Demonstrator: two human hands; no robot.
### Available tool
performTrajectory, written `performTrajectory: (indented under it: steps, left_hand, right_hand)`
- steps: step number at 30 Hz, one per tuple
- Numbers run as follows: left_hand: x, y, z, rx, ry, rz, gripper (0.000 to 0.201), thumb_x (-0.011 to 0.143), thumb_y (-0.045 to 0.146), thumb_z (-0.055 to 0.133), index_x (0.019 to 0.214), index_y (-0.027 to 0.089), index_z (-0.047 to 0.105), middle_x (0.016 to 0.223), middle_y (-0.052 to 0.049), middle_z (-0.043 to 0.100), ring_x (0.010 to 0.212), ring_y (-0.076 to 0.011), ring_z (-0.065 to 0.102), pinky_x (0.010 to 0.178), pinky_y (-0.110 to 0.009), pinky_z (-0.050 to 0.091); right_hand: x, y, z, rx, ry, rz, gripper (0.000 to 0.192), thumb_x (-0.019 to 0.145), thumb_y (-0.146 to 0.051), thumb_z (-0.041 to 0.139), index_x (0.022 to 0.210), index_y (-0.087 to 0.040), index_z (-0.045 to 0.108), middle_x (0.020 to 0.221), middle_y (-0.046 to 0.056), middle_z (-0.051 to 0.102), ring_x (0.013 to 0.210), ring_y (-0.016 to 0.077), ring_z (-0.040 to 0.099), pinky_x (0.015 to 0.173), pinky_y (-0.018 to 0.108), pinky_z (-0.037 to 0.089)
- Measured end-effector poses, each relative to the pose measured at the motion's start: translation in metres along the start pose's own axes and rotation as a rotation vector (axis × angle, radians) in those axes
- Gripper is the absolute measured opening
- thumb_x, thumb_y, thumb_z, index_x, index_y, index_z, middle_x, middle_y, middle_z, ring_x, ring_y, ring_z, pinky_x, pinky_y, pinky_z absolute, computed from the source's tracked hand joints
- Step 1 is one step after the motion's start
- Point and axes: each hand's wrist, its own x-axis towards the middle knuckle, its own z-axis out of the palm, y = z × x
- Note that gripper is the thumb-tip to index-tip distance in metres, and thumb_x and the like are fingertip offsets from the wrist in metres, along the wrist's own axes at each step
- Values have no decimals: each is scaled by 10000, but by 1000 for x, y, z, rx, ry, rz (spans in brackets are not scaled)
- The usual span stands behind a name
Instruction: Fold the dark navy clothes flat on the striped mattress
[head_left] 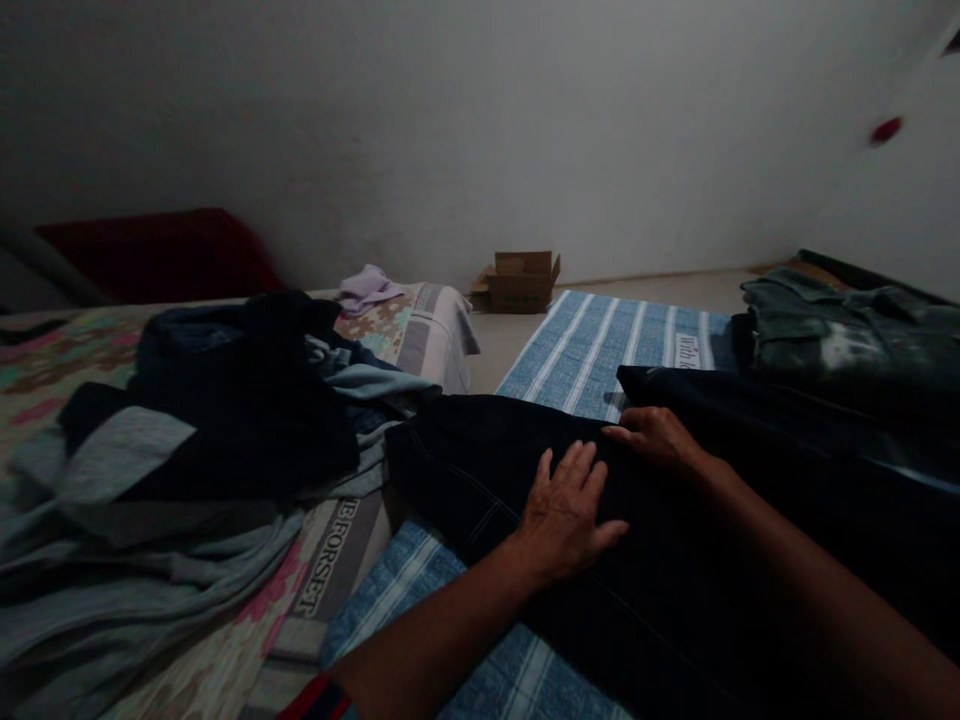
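Note:
Dark navy trousers (pixel 465 450) with pale seam stitching lie spread over a blue-and-white striped cover (pixel 585 350). My left hand (pixel 562 510) rests flat on the fabric, fingers stretched out and thumb apart. At the far edge between the two legs, my right hand (pixel 656 435) has its fingers bent around the cloth, pinching it. The other trouser leg (pixel 675 395) runs off to the right, under and past my right forearm. The end of the near leg reaches left, over the gap towards the neighbouring bed.
On the left, a flowered bed cover (pixel 330 560) carries a heap of dark and grey clothes (pixel 225 420) and a lilac cloth (pixel 367 290). Folded dark green garments (pixel 855 325) are stacked at right. An open cardboard box (pixel 521 283) stands on the floor by the wall.

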Motion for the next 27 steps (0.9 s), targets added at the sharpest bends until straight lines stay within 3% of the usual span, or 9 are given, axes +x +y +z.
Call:
performTrajectory:
  steps: [3, 5, 11, 15, 21, 24, 27]
  left_hand:
    - [2, -14, 3, 91, 16, -204, 759, 882, 634, 329, 1402, 82, 364, 1506, -186, 283, 1414, -294, 187, 1129, -526, 171]
    - [0, -19, 6, 116, -13, -259, 789, 876, 660, 295, 1418, 88, 346, 1507, -183, 282, 1415, -298, 182, 1125, -528, 176]
    - [-6, -17, 12, 113, 3, -248, 780, 878, 659, 283, 1430, 111, 334, 1517, -167, 265, 1423, -293, 152, 1127, -543, 147]
    - [-8, -15, 11, 96, 51, -230, 762, 888, 638, 291, 1421, 96, 342, 1521, -167, 255, 1424, -281, 152, 1139, -519, 140]
    - [-10, -14, 11, 73, 49, -239, 753, 885, 610, 337, 1418, 79, 340, 1513, -183, 265, 1423, -288, 150, 1141, -528, 149]
    - [-11, -14, 13, 78, 80, -240, 801, 874, 631, 330, 1445, 71, 276, 1528, -187, 220, 1427, -297, 122, 1139, -539, 150]
    - [-12, -13, 14, 88, 111, -269, 863, 852, 653, 354, 1474, 79, 186, 1549, -177, 142, 1433, -302, 66, 1135, -562, 133]
  right_hand:
    - [0, 3, 2, -16, 2, 6, 360, 839, -496, 520, 635, -205, 580, 620, 22, 605, 609, 170, 584, 545, 257, 338]
    - [-1, 3, 4, -27, 6, 24, 333, 836, -478, 528, 665, -204, 603, 637, 31, 617, 615, 176, 587, 547, 259, 335]
    - [6, -10, 0, -1, -42, 74, 339, 810, -494, 545, 701, -191, 650, 671, 48, 627, 649, 184, 589, 549, 258, 339]
    - [30, -39, 1, 85, -136, 56, 438, 814, -553, 515, 665, -162, 645, 594, 21, 577, 572, 145, 535, 500, 245, 316]
    - [76, -86, 20, 168, -239, 33, 474, 817, -503, 536, 492, -158, 532, 457, -27, 428, 450, 88, 390, 445, 235, 274]
    - [84, -97, 28, 185, -253, -6, 376, 736, -437, 653, 503, -160, 548, 471, -36, 461, 469, 91, 417, 450, 227, 289]
    - [83, -98, 34, 179, -162, -48, 227, 718, -371, 678, 633, -169, 621, 565, -29, 551, 558, 113, 497, 489, 219, 317]
